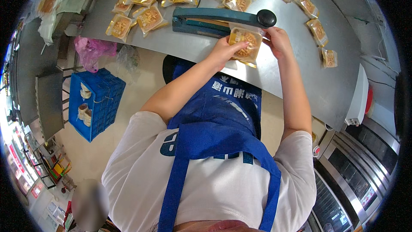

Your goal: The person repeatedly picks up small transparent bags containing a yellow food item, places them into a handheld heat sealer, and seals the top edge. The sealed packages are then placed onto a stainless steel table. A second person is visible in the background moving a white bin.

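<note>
My left hand (227,51) grips a mooncake in a clear and gold plastic bag (246,45), its thumb across the top. The bag's upper edge lies at the jaw of a teal hand impulse sealer (212,14), whose arm ends in a round black knob (266,18). My right hand (279,41) is at the bag's upper right corner, just below the knob; its fingertips are partly hidden, so whether they pinch the bag cannot be told. The sealer's arm is slightly raised at the knob end.
Several bagged mooncakes (149,17) lie behind and left of the sealer on the steel table (322,87). More form a curved row (317,31) at the right. A blue plastic crate (107,103) and a pink plastic bag (93,51) are at the left. A person's blurred head shows lower left.
</note>
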`<action>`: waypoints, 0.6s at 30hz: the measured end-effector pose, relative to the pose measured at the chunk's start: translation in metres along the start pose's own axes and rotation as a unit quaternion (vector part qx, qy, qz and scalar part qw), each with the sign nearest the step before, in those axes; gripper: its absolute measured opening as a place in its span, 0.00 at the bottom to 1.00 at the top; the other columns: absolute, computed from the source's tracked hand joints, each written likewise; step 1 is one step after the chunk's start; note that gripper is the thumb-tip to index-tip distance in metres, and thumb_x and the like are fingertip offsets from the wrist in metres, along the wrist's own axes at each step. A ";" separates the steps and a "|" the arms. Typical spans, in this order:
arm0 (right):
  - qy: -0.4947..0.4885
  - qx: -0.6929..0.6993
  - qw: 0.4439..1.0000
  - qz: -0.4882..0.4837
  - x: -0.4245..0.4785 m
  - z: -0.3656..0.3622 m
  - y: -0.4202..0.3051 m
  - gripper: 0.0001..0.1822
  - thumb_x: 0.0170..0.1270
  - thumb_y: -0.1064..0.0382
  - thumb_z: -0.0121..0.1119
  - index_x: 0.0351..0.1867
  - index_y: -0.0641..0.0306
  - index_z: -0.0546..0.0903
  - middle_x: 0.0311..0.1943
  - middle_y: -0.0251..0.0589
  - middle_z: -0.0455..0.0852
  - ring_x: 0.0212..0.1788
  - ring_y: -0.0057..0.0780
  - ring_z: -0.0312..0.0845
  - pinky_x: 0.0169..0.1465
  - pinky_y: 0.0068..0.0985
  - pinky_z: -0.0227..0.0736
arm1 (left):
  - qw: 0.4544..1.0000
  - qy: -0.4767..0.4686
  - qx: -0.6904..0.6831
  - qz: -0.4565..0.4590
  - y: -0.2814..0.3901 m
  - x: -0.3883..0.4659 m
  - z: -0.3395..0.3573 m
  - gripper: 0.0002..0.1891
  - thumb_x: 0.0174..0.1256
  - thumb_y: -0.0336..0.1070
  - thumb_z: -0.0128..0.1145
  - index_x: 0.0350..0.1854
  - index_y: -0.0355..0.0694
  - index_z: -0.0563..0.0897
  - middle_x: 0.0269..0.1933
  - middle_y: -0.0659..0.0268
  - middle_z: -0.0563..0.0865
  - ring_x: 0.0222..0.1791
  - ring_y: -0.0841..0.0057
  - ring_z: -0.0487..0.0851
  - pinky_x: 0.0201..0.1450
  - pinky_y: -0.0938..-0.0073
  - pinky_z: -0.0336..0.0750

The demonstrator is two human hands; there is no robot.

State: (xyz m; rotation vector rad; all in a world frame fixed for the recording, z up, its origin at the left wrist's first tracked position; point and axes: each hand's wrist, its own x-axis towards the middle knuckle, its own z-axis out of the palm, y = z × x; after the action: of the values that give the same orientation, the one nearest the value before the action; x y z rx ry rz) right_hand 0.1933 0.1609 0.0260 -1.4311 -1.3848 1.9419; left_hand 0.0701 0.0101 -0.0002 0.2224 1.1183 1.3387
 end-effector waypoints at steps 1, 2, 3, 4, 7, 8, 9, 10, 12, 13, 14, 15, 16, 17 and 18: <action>0.007 -0.049 0.998 -0.023 0.010 -0.007 0.003 0.09 0.61 0.60 0.59 0.28 0.64 0.82 0.29 0.36 0.84 0.34 0.22 0.77 0.42 0.24 0.72 | 1.000 0.007 -0.005 -0.011 0.001 0.002 0.000 0.22 0.57 0.38 0.66 0.51 0.34 0.75 0.46 0.61 0.83 0.44 0.73 0.83 0.47 0.72 0.78; 0.010 -0.082 0.995 -0.063 0.014 -0.007 0.005 0.10 0.61 0.60 0.60 0.28 0.65 0.83 0.29 0.35 0.84 0.34 0.20 0.76 0.42 0.24 0.70 | 1.000 0.014 -0.010 -0.021 0.001 0.004 0.000 0.22 0.57 0.39 0.65 0.52 0.35 0.75 0.47 0.61 0.83 0.45 0.72 0.83 0.47 0.71 0.78; 0.014 -0.115 0.988 -0.103 0.015 -0.006 0.006 0.11 0.60 0.59 0.60 0.28 0.65 0.84 0.29 0.35 0.84 0.34 0.19 0.75 0.42 0.23 0.69 | 0.999 0.020 -0.015 -0.033 0.002 0.005 0.002 0.23 0.58 0.39 0.65 0.53 0.36 0.75 0.47 0.62 0.82 0.46 0.72 0.82 0.48 0.69 0.77; -0.002 -0.106 0.987 -0.117 0.020 -0.005 0.011 0.12 0.60 0.59 0.60 0.29 0.67 0.84 0.28 0.35 0.84 0.32 0.18 0.74 0.40 0.22 0.69 | 0.999 0.024 -0.035 -0.032 0.003 0.003 0.001 0.23 0.57 0.39 0.65 0.54 0.37 0.74 0.47 0.62 0.83 0.46 0.71 0.83 0.48 0.68 0.77; -0.013 -0.136 0.977 -0.162 0.023 0.013 0.018 0.08 0.57 0.62 0.64 0.29 0.67 0.84 0.25 0.31 0.83 0.25 0.18 0.74 0.32 0.21 0.70 | 0.997 0.026 -0.043 -0.053 0.011 -0.007 -0.012 0.24 0.57 0.39 0.65 0.54 0.38 0.74 0.47 0.62 0.83 0.46 0.72 0.83 0.48 0.67 0.77; -0.015 -0.149 0.968 -0.204 0.025 0.017 0.023 0.08 0.56 0.63 0.64 0.30 0.66 0.84 0.25 0.32 0.83 0.26 0.20 0.75 0.33 0.21 0.71 | 0.997 0.037 -0.025 -0.063 0.013 -0.008 -0.017 0.24 0.57 0.40 0.65 0.54 0.38 0.74 0.47 0.63 0.83 0.46 0.72 0.83 0.47 0.67 0.77; -0.021 -0.161 0.956 -0.246 0.028 0.022 0.030 0.07 0.55 0.63 0.64 0.30 0.64 0.84 0.25 0.33 0.84 0.28 0.21 0.77 0.35 0.22 0.72 | 0.996 0.048 -0.015 -0.069 0.014 -0.011 -0.021 0.24 0.57 0.41 0.65 0.54 0.39 0.74 0.47 0.63 0.83 0.46 0.72 0.83 0.47 0.67 0.77; -0.017 -0.187 0.943 -0.275 0.029 0.025 0.036 0.08 0.56 0.62 0.64 0.33 0.64 0.84 0.28 0.33 0.85 0.31 0.21 0.78 0.37 0.23 0.72 | 0.995 0.059 -0.005 -0.077 0.016 -0.012 -0.025 0.24 0.57 0.41 0.65 0.54 0.39 0.74 0.47 0.63 0.83 0.46 0.72 0.83 0.47 0.68 0.77; -0.011 -0.241 0.911 -0.333 0.030 0.029 0.042 0.10 0.58 0.62 0.63 0.38 0.63 0.84 0.35 0.34 0.86 0.37 0.22 0.79 0.42 0.25 0.73 | 0.994 0.070 0.015 -0.088 0.018 -0.014 -0.029 0.24 0.57 0.42 0.65 0.54 0.40 0.75 0.47 0.64 0.83 0.46 0.73 0.83 0.46 0.68 0.78; -0.006 -0.257 0.911 -0.322 0.029 0.031 0.042 0.11 0.58 0.62 0.62 0.41 0.62 0.83 0.39 0.36 0.86 0.39 0.24 0.80 0.44 0.25 0.73 | 0.993 0.071 0.026 -0.092 0.020 -0.014 -0.030 0.23 0.57 0.42 0.65 0.54 0.41 0.75 0.47 0.65 0.83 0.45 0.73 0.83 0.46 0.68 0.78; 0.000 -0.273 0.911 -0.310 0.028 0.032 0.042 0.12 0.59 0.62 0.62 0.43 0.62 0.83 0.43 0.38 0.85 0.41 0.25 0.80 0.46 0.25 0.73 | 0.992 0.071 0.036 -0.096 0.022 -0.013 -0.032 0.23 0.57 0.43 0.65 0.54 0.41 0.75 0.47 0.65 0.83 0.45 0.73 0.83 0.46 0.69 0.78; 0.007 -0.292 0.909 -0.298 0.025 0.031 0.040 0.14 0.60 0.62 0.61 0.46 0.61 0.83 0.47 0.41 0.85 0.43 0.26 0.81 0.47 0.25 0.73 | 0.992 0.068 0.045 -0.101 0.022 -0.012 -0.032 0.23 0.57 0.43 0.65 0.54 0.42 0.75 0.47 0.65 0.83 0.45 0.73 0.83 0.46 0.69 0.78; 0.016 -0.300 0.907 -0.296 0.024 0.030 0.038 0.12 0.59 0.61 0.61 0.44 0.61 0.83 0.43 0.41 0.86 0.42 0.27 0.81 0.47 0.26 0.73 | 0.992 0.059 0.031 -0.104 0.021 -0.011 -0.034 0.23 0.57 0.43 0.64 0.54 0.42 0.75 0.48 0.65 0.83 0.45 0.73 0.83 0.46 0.69 0.78; 0.025 -0.308 0.905 -0.294 0.023 0.030 0.035 0.11 0.59 0.60 0.61 0.42 0.61 0.83 0.40 0.41 0.86 0.41 0.28 0.82 0.47 0.26 0.73 | 0.993 0.049 0.017 -0.108 0.020 -0.009 -0.037 0.23 0.58 0.43 0.64 0.54 0.42 0.75 0.48 0.65 0.83 0.45 0.73 0.83 0.46 0.69 0.78; 0.036 -0.315 0.902 -0.293 0.022 0.029 0.030 0.11 0.59 0.60 0.61 0.40 0.61 0.84 0.37 0.41 0.87 0.40 0.29 0.82 0.46 0.27 0.74 | 0.993 0.038 0.004 -0.110 0.020 -0.008 -0.037 0.23 0.58 0.42 0.64 0.54 0.42 0.75 0.48 0.65 0.83 0.45 0.74 0.83 0.46 0.69 0.78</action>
State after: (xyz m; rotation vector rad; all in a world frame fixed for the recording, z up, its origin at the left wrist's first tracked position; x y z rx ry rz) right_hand 0.1662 0.1491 -0.0112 -1.0898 -2.2126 1.0898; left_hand 0.0303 -0.0073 -0.0007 0.0512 1.1768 1.1537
